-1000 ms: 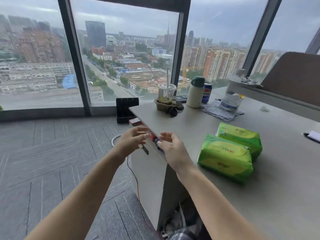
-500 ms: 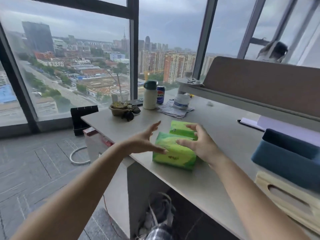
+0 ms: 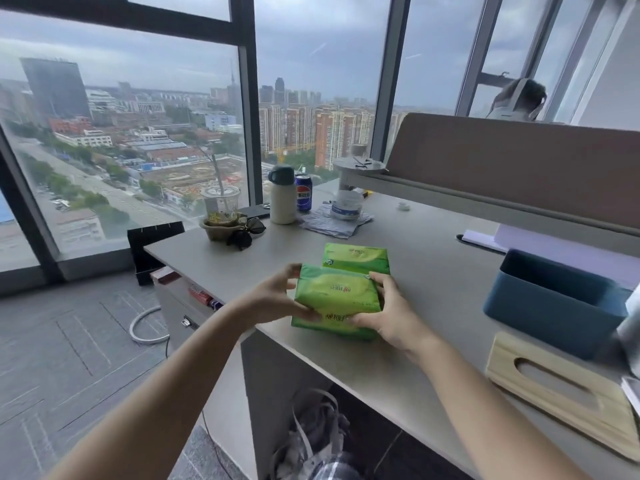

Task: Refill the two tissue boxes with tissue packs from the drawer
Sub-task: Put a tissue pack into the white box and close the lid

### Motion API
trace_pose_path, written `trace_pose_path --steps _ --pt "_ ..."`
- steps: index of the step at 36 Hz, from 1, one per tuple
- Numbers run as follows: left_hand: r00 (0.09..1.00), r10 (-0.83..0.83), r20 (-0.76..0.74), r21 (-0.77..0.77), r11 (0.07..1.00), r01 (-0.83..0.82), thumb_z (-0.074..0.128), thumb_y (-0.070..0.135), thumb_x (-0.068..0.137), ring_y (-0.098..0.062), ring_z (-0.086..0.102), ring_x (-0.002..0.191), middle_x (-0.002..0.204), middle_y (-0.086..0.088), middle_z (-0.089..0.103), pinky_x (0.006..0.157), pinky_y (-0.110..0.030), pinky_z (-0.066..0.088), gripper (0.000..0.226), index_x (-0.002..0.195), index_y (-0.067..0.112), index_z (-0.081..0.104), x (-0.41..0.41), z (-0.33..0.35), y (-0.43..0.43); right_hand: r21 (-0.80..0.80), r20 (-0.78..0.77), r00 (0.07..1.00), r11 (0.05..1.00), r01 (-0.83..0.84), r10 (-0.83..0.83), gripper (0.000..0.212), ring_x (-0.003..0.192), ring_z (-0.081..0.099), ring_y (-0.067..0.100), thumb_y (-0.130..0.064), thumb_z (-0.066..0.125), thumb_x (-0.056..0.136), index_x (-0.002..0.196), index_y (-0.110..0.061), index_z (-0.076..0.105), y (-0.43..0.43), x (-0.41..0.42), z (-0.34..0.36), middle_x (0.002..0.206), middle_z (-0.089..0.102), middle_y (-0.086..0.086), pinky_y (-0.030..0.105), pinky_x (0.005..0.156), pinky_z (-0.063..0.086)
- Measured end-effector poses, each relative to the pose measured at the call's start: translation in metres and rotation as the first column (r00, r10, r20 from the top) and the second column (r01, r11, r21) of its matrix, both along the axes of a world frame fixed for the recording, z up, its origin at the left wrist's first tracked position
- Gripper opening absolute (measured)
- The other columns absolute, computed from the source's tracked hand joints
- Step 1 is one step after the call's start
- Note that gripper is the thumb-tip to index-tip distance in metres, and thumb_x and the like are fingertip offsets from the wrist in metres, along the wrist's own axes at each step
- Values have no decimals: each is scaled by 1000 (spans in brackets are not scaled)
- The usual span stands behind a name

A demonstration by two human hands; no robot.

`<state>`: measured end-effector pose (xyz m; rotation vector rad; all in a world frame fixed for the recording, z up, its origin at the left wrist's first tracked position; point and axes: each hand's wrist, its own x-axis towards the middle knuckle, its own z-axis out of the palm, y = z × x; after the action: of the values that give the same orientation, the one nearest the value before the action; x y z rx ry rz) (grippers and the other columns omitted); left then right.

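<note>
Gripping a glossy green tissue pack point(image 3: 337, 303), both hands point(image 3: 273, 299) clasp it.

wooden lid point(image 3: 568, 393) cut off, pack print point(image 3: 341, 289) unreadable

On your worktop point(image 3: 433, 306), one tissue pack point(image 3: 336, 306) lies directly before the other tissue pack point(image 3: 356, 259); the open tissue box point(image 3: 554, 306) sits to their right, its wooden lid point(image 3: 561, 386) nearer you.

near green tissue pack point(image 3: 337, 301): gripped at both ends | 2nd pack point(image 3: 356, 258): flat behind, touching | blue tissue box point(image 3: 550, 306): open
</note>
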<state>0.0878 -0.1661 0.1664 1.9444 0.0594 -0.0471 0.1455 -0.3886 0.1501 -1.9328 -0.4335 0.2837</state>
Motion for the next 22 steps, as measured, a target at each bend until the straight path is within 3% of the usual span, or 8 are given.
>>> trace_pose_path --steps 3,6,9,12,17,19,22 --pt "1000 -12 27 -29 999 12 89 24 32 -21 52 121 123 1 56 92 -39 54 97 119 30 47 2 13 -12 12 7 1000 1000 9 -9 102 120 51 23 -18 87 54 139 -26 32 -11 1 11 137 47 6 42 106 42" --pt "997 -34 76 -24 999 36 89 24 33 -19 53 119 126 0 56 89 -35 56 104 128 24 46 9 31 -31 13 44 999 1000 19 -19 113 120 54 21 -39 83 38 139 -30 34 -34 2 32 134 51 2 41 106 44" --pt "991 -58 121 -26 998 62 89 14 40 -13 55 114 128 -1 55 88 -35 56 105 134 19 43 18 50 -59 13 104 994 999 32 -33 101 120 53 18 -26 86 54 141 -29 34 -66 3 58 133 52 0 39 106 44" --pt "982 -85 167 -12 996 89 88 12 45 -12 54 116 130 2 56 96 -38 52 104 138 18 42 32 68 -92 36 148 987 998 60 -65 86 117 53 13 -9 82 69 141 -27 36 -103 5 79 128 53 -4 33 103 45" --pt "960 -153 234 -9 987 160 89 32 32 -17 58 117 125 2 61 99 -43 50 113 136 23 45 64 92 -158 52 232 950 978 203 -209 78 107 59 9 -6 81 69 132 -31 42 -168 10 107 114 61 -11 23 88 49" --pt "946 -196 257 -25 977 210 91 26 36 -20 60 115 124 0 63 95 -44 53 109 135 25 46 78 98 -188 42 274 923 962 270 -271 82 113 56 11 -10 83 68 136 -30 41 -199 12 116 122 59 -8 24 90 47" --pt "915 -279 293 -44 952 304 87 0 57 -13 61 114 123 2 62 86 -31 56 86 126 34 48 96 106 -237 37 299 892 938 346 -340 93 123 46 5 -16 86 65 142 -31 37 -244 13 126 131 51 -11 21 93 41"
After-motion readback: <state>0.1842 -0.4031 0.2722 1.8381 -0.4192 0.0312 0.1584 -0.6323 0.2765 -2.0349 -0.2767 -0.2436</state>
